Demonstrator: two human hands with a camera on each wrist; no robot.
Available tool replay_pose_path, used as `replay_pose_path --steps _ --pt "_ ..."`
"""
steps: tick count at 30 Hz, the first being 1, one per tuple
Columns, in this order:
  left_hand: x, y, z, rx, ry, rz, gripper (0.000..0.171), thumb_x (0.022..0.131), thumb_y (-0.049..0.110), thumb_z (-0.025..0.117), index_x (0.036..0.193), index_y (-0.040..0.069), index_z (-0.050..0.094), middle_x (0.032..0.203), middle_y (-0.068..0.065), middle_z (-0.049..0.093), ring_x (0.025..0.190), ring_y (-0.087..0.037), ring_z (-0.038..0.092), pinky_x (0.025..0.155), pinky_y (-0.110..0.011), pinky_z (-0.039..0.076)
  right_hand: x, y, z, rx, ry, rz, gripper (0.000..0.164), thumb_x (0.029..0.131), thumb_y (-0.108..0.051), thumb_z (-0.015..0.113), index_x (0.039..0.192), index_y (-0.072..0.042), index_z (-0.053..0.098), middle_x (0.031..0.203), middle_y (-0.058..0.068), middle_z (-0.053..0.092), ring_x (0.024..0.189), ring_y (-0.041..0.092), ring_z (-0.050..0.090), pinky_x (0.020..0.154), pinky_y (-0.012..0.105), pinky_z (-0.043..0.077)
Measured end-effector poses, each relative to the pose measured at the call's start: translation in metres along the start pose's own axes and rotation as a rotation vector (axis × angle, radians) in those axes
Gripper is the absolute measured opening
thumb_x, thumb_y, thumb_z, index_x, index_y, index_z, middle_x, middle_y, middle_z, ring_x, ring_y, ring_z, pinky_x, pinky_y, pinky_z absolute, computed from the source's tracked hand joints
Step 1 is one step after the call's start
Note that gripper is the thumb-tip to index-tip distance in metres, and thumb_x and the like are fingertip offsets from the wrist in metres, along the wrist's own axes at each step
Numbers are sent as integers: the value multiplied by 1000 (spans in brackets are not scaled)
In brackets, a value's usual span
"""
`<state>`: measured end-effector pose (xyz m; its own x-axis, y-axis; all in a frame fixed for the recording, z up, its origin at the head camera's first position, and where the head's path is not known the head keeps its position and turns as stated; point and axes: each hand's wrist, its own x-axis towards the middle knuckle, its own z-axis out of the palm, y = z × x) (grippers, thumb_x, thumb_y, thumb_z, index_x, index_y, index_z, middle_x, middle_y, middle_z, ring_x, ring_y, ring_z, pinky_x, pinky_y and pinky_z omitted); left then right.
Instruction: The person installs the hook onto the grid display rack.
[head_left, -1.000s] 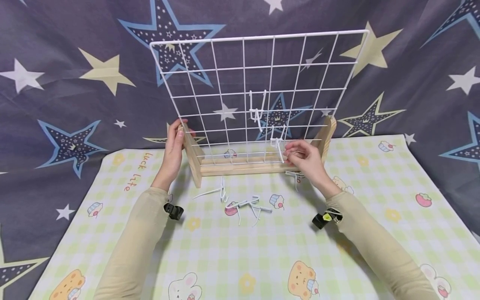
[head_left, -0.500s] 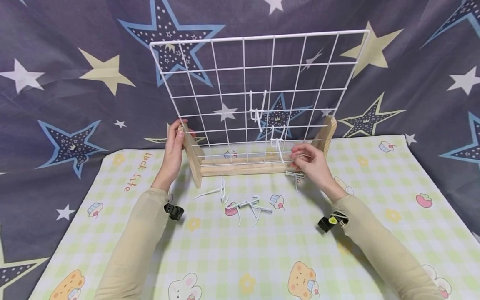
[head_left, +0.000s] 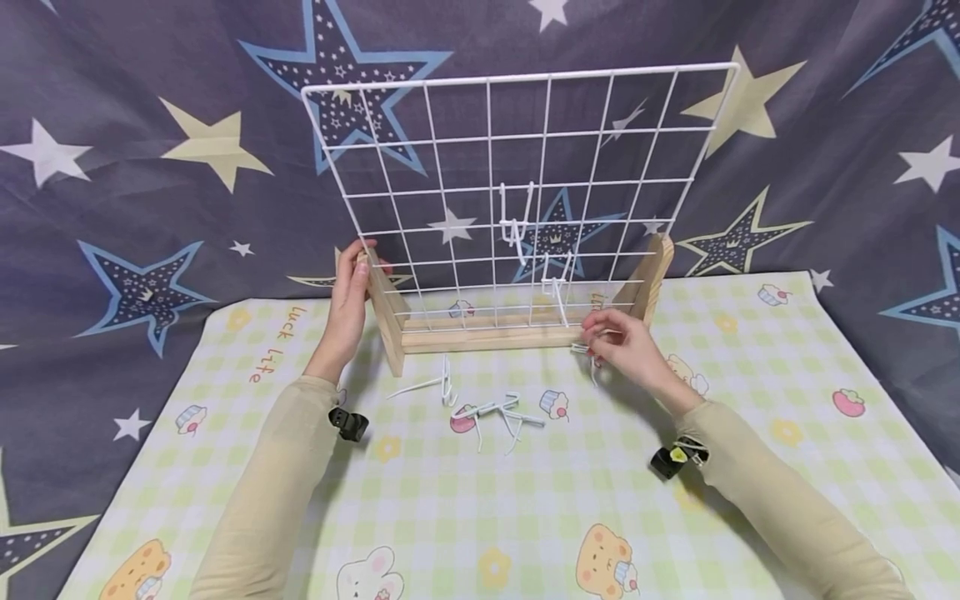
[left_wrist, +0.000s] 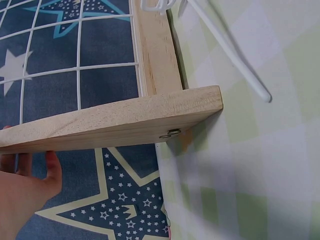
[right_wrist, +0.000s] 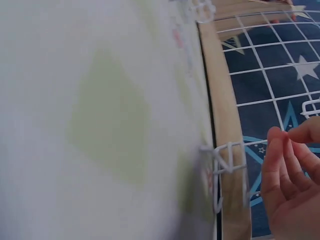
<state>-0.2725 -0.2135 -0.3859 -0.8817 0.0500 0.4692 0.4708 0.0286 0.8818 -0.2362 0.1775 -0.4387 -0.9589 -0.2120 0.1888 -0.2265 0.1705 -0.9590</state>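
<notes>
A white wire grid panel (head_left: 517, 78) stands in a wooden base. My left hand (head_left: 347, 304) grips the base's left upright (head_left: 385, 315); in the left wrist view its fingers (left_wrist: 53, 172) lie against the upright's outer face. Two white wire hooks hang on the grid: an upper hook (head_left: 514, 232) near the middle and a lower hook (head_left: 556, 288) to its right. My right hand (head_left: 622, 340), fingers loosely bent, hovers just over a loose hook (head_left: 579, 348) by the base's front rail. Nothing shows between its fingertips in the right wrist view.
Several more loose hooks lie on the checkered tablecloth in front of the base, such as a left hook (head_left: 446, 383) and an overlapping group (head_left: 495, 407). The right wooden upright (head_left: 654, 275) stands behind my right hand. A star-patterned curtain (head_left: 187, 67) hangs close behind the grid.
My right hand has drawn back from the lower hook, moving right and down toward the loose hook by the rail. My left hand keeps its hold on the upright.
</notes>
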Motion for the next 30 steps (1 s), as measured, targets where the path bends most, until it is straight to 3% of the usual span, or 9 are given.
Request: replay_pose_path --steps 6,10,20,25,30 --pt "-2 0 0 15 7 -5 40 106 30 33 139 8 40 111 -11 53 110 -37 50 90 -36 43 -9 6 -4 -67 -57 14 20 85 11 61 104 14 57 93 28 63 69 15 63 61 27 55" --pt "-2 -1 0 15 3 -5 42 106 32 34 139 7 40 111 -11 54 108 -28 53 91 -36 43 -16 9 -6 -76 -102 42 20 85 12 60 105 14 57 91 25 62 69 19 63 59 30 56" --pt "-3 2 1 32 -2 -1 40 107 24 30 140 5 38 112 -15 53 110 -35 51 90 -38 44 -22 10 -11 -141 -191 54 17 84 13 60 101 13 60 87 23 62 67 28 62 56 31 55" --pt "0 3 1 56 -7 -2 37 106 12 25 140 -1 35 113 -22 51 109 -34 51 90 -39 43 -24 10 -14 -269 -227 59 14 82 9 64 97 9 64 83 15 64 68 21 60 57 26 52" --pt "0 3 0 40 0 -7 37 106 13 25 139 -1 35 114 -26 50 109 -41 48 87 -39 44 -23 11 -15 -437 -219 29 9 80 6 67 88 3 66 75 5 63 68 15 58 62 22 49"
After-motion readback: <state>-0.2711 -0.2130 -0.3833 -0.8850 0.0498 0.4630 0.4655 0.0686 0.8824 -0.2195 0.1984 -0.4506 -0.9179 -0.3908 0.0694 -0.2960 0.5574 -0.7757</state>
